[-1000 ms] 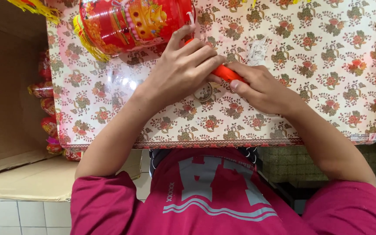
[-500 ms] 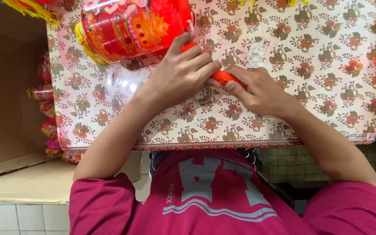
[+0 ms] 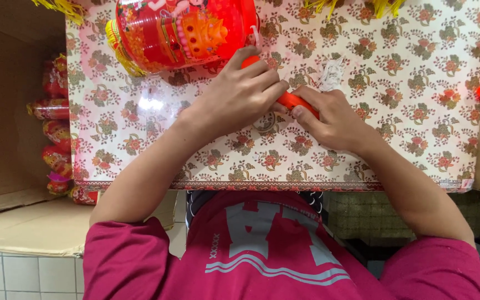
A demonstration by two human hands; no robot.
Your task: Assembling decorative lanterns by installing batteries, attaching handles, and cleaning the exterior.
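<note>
There was only one view, from a camera on the person's head. It looked straight down, quite near, over the chest onto the near edge of the table [image 3: 418,111]. The table's far edge was cut off at the top.

The tablecloth [image 3: 406,111] carries a cream ground with repeated red-and-green floral motifs, the lantern [image 3: 181,30] is glossy red with yellow fringe and an orange printed figure, the stick [image 3: 298,103] between the hands is orange-red, the shirt [image 3: 273,255] is magenta with pale grey, possibly white, lettering.
</note>
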